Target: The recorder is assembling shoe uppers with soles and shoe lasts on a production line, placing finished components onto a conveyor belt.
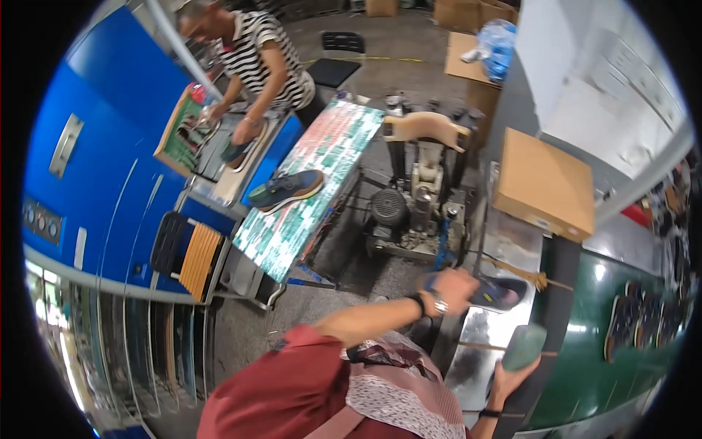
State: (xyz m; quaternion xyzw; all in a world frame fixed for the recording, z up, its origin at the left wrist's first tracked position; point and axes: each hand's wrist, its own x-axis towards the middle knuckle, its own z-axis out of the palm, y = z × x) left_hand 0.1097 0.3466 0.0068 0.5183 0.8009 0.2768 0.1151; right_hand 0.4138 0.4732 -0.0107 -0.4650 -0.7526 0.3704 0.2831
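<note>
My left hand (455, 290), with a watch and a dark band at the wrist, is closed over a dark blue shoe (503, 293) lying above the metal bench; its fingers are partly blurred. Nearer to me, my right hand (510, 380) grips a green rounded block (524, 347) beside the bench's right side. The block's exact kind does not show. On the green-and-white streaked table (267, 241) to the left sits another dark shoe (287, 191) with a pale sole.
A co-worker in a striped shirt (272, 55) handles a shoe at the far left. A machine with a motor (389, 207) stands ahead of me. A cardboard box (545, 183) rests on the metal bench (468, 377). Several shoes stand on a green conveyor (589, 329) at right.
</note>
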